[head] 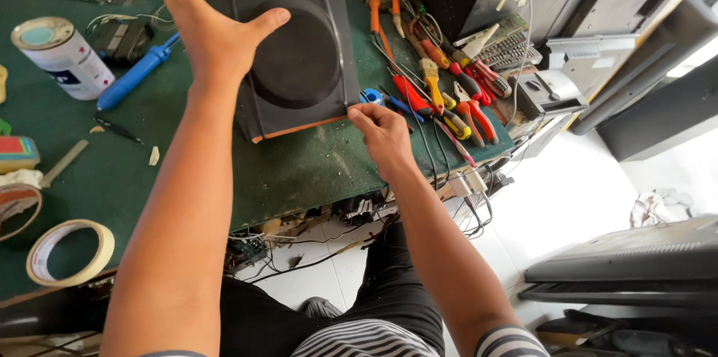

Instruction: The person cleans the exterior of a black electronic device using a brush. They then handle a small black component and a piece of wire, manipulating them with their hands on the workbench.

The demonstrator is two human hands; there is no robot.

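Observation:
A dark grey square panel (pixel 299 65) with a raised round centre lies on the green workbench (pixel 299 170). My left hand (pixel 213 31) rests on its left side, fingers spread and thumb reaching onto the round part. At the panel's near right corner, my right hand (pixel 381 129) has its fingers pinched together; whether anything small is between them I cannot tell. Just beyond the right hand lies a small blue ring-shaped piece (pixel 371 96).
Screwdrivers and pliers (pixel 449 95) are piled right of the panel. A white can (pixel 63 58), a blue-handled tool (pixel 134 76) and a masking tape roll (pixel 67 252) sit at left. Wires hang off the bench's front edge. Flat-screen sets (pixel 636 260) stand on the white floor at right.

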